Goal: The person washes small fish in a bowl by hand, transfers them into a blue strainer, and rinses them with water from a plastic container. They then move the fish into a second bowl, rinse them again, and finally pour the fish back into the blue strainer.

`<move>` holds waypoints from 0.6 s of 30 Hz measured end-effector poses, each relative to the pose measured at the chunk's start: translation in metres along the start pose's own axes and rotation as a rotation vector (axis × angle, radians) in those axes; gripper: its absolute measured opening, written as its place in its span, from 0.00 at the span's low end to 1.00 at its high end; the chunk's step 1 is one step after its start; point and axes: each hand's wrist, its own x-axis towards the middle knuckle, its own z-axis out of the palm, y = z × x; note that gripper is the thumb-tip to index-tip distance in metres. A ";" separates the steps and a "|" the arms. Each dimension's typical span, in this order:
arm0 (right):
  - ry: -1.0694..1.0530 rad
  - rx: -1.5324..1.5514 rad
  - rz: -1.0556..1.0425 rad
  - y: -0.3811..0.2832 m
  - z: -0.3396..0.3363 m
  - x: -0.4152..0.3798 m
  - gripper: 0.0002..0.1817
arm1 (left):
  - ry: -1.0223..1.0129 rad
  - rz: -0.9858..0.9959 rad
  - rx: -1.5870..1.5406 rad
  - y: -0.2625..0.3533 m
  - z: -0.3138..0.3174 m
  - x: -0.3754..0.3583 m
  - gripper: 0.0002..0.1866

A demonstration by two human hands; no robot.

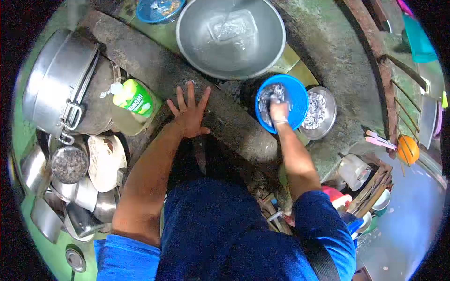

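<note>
My left hand (190, 111) lies with its fingers spread on the edge of a concrete ledge (225, 122), holding nothing. My right hand (279, 111) reaches down into a blue bucket (300, 96), its fingers blurred and partly hidden. Around those fingers is something grey and glistening (268, 96), perhaps suds or wet material; I cannot make out which. Touching the bucket on the right is a metal bowl (332, 112) with a pale, ruffled mass in it. Beyond the bucket stands a large metal basin (185, 44) of water, where a clear rectangular shape shows.
A green detergent pouch (136, 99) sits in a tub left of my left hand. Farther left are a big lidded metal pot (54, 84) and stacked pans (84, 192). At top is a small blue basin (146, 18). A clear pitcher (352, 171) stands at right.
</note>
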 end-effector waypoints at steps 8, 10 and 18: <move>0.045 0.042 -0.158 0.002 -0.044 -0.025 0.16 | -0.003 0.018 -0.010 -0.002 0.001 0.002 0.66; -0.280 -0.110 -0.127 0.031 -0.007 -0.014 0.16 | -0.016 0.000 -0.022 0.000 0.001 0.002 0.66; -0.358 -0.410 -0.116 0.024 0.036 0.002 0.16 | 0.013 -0.007 0.032 0.003 0.004 0.003 0.66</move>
